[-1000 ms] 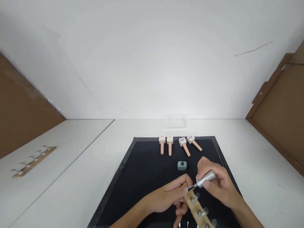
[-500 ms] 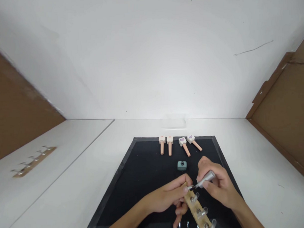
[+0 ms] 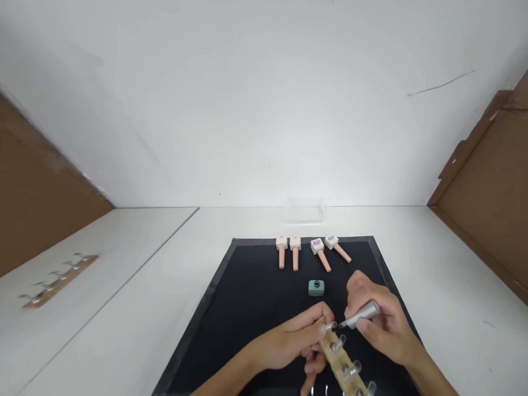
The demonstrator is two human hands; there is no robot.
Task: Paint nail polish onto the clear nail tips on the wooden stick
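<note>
My left hand (image 3: pixel 291 340) grips the far end of a wooden strip (image 3: pixel 341 367), its thumb beside the first clear nail tip (image 3: pixel 329 327). More clear tips stand on small round mounts along the strip, which runs toward the lower right. In my right hand (image 3: pixel 383 323), pinched between thumb and fingers, is a silver brush cap (image 3: pixel 364 313). Its dark brush end points left, at the edge of the first tip; whether they touch cannot be told. Beyond the hands, an uncapped teal bottle (image 3: pixel 316 288) sits on the black mat (image 3: pixel 252 290).
Several white bottles with peach caps lie at the mat's back edge, among them a left one (image 3: pixel 281 242) and a right one (image 3: pixel 331 241). Another wooden strip with tips (image 3: pixel 62 280) is on the white table at far left. Brown cardboard panels (image 3: pixel 497 206) flank both sides.
My right hand has shifted slightly right with the brush cap, and the brush has drawn back from over the first tip to its edge. My left hand and the strip have hardly moved.
</note>
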